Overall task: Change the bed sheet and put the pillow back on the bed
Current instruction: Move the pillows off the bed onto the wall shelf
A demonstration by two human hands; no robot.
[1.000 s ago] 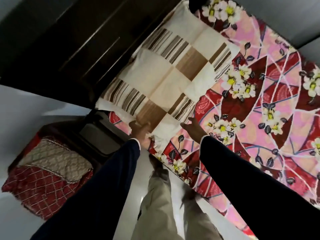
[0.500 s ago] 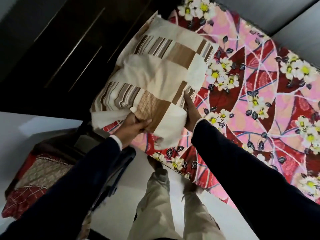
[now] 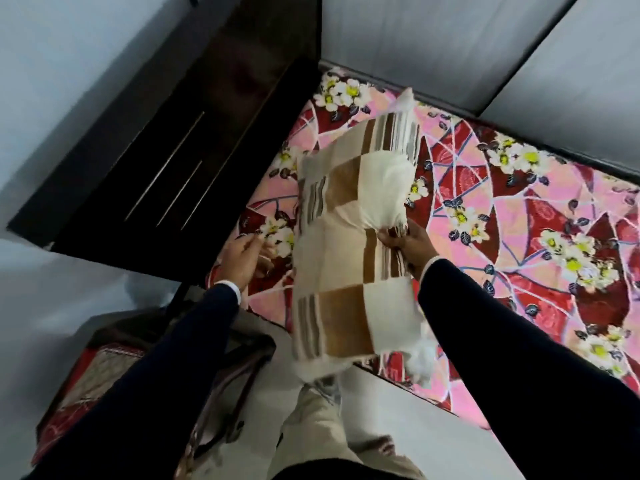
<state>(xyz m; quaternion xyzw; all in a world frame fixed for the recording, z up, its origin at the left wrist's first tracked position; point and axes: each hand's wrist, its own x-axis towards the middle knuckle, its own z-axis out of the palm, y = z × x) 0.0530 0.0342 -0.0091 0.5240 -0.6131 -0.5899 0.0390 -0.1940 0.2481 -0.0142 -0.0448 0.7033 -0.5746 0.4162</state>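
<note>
The pillow hangs lifted over the bed, its lower end past the bed's near edge, above the floor. The right hand pinches a bunched fold of its cover at the side; that grip is the only hold. The left hand is apart from the pillow, beside the headboard, fingers loosely curled on nothing. The likely risk: held by cloth alone, the pillow may swing, slide inside the cover or drop off the bed's edge. A careless landing could also ruffle the sheet.
</note>
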